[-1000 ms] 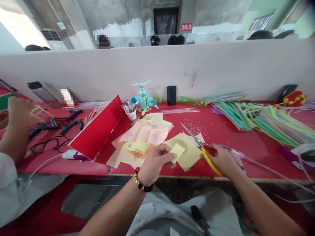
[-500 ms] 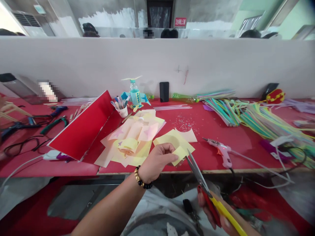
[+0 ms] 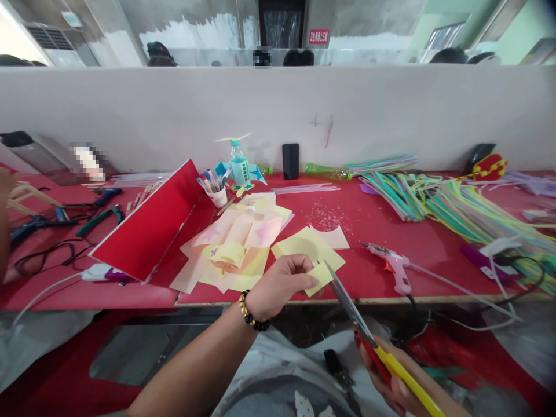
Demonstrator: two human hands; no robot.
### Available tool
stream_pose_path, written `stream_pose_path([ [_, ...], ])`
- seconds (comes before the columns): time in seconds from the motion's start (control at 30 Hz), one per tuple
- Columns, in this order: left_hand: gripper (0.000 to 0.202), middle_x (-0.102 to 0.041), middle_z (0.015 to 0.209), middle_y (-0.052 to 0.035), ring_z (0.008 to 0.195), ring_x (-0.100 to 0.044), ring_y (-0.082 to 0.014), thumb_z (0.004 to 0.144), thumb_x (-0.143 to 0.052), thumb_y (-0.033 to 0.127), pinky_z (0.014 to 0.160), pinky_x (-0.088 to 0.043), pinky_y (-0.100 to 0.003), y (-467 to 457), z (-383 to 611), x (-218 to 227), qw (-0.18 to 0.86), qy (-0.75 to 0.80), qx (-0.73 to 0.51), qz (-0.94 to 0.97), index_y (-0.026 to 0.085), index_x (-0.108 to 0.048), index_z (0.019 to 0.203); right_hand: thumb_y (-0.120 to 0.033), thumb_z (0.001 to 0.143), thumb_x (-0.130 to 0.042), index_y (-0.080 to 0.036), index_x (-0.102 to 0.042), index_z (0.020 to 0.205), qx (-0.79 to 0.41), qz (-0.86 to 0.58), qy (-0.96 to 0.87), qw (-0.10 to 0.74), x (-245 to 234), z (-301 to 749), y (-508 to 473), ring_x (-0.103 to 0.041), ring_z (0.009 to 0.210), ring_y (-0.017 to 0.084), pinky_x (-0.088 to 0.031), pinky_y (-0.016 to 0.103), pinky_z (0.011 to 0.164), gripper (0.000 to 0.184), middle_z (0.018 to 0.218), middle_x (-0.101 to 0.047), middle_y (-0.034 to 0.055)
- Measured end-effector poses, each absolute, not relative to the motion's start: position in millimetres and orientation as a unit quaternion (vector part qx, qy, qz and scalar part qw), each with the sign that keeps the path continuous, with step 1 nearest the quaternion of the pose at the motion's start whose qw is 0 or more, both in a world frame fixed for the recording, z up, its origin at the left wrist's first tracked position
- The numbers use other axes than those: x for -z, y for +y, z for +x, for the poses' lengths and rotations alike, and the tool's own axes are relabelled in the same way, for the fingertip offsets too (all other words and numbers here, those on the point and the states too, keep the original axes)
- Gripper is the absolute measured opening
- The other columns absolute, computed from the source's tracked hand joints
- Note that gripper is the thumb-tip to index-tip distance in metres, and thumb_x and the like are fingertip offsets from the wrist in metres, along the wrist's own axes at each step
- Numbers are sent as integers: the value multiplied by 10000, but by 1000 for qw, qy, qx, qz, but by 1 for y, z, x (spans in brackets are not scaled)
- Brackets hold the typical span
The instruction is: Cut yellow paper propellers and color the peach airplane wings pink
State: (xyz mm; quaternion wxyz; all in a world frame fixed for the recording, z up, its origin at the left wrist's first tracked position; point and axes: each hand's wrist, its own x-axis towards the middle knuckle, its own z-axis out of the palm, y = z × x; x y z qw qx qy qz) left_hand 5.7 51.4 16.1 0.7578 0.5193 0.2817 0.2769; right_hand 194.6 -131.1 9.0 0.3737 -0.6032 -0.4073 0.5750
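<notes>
Left hand (image 3: 280, 288) pinches a small yellow paper square (image 3: 320, 278) at its 3 o'clock; right hand (image 3: 386, 376) firmly grips scissors (image 3: 347, 307) (blade opening too narrow to judge), tips just beside the paper's 1 o'clock corner.

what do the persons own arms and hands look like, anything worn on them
The left hand and right hand are bare, with no gloves. The left wrist wears a bracelet of round black and gold-coloured beads. The left forearm has no sleeve over it, and no sleeve shows on the right arm either.
</notes>
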Motion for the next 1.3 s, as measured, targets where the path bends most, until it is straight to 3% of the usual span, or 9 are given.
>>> stream_pose_path([
  [0.1, 249, -419, 576, 58, 531, -356, -58, 655, -704, 252, 533, -255, -215, 51, 6, -16, 755, 282, -281, 521, 167, -470, 636, -734, 661, -623, -236, -602, 706, -585, -601, -395, 375, -4, 195, -120, -470, 521, 161, -416, 305, 462, 500, 614, -481, 22],
  [0.27, 256, -428, 574, 54, 535, -404, -69, 648, -710, 253, 540, -281, -220, 52, 6, -15, 767, 280, -275, 507, 172, -467, 639, -787, 558, -649, -228, -620, 761, -591, -600, -373, 390, 8, 197, -127, -396, 481, 116, -297, 241, 386, 595, 652, -498, 24],
  [0.53, 257, -448, 575, 52, 527, -406, -55, 639, -729, 227, 528, -312, -198, 53, 7, -12, 771, 277, -278, 502, 160, -481, 632, -755, 632, -639, -236, -634, 740, -556, -628, -383, 387, 15, 198, -131, -316, 394, 109, -224, 251, 374, 530, 464, -420, -20],
  [0.67, 306, -487, 601, 49, 541, -476, -63, 634, -783, 283, 558, -413, -203, 53, 7, -10, 787, 283, -265, 479, 159, -506, 671, -744, 658, -620, -212, -573, 653, -502, -644, -419, 397, 22, 201, -121, -425, 471, 132, -310, 252, 427, 534, 534, -489, 0],
  [0.77, 345, -558, 665, 21, 601, -557, -88, 641, -804, 351, 616, -499, -240, 52, 5, -5, 790, 295, -255, 472, 151, -532, 711, -609, 713, -651, -213, -569, 668, -403, -688, -505, 330, 31, 217, -106, -517, 561, 168, -399, 269, 515, 408, 604, -566, 10],
  [0.87, 380, -593, 662, 9, 601, -617, -104, 653, -803, 394, 608, -519, -236, 51, 3, 2, 789, 310, -248, 469, 143, -527, 729, -468, 787, -600, -216, -605, 833, -203, -744, -583, 256, 42, 236, -85, -613, 739, 242, -465, 331, 679, 256, 783, -662, 55],
  [0.97, 393, -591, 616, 31, 551, -633, -107, 663, -803, 390, 567, -517, -216, 50, 1, 8, 785, 321, -257, 463, 150, -519, 789, -432, 815, -559, -163, -596, 958, -59, -770, -608, 184, 52, 244, -59, -638, 899, 317, -472, 396, 757, 306, 943, -672, 131],
  [1.1, 396, -533, 536, 91, 499, -614, -99, 714, -776, 345, 530, -503, -195, 47, -3, 11, 764, 318, -296, 477, 189, -500, 952, -378, 870, -522, -118, -596, 1007, -26, -789, -606, 102, 62, 242, -23, -644, 968, 344, -489, 413, 760, 303, 1026, -649, 182],
  [1.3, 354, -494, 535, 101, 461, -561, -71, 729, -763, 340, 520, -494, -189, 42, -13, 12, 748, 334, -313, 481, 185, -474, 863, -325, 876, -547, -54, -613, 1073, -13, -777, -616, 125, 63, 240, 4, -609, 1063, 361, -481, 444, 868, 342, 1055, -635, 226],
])
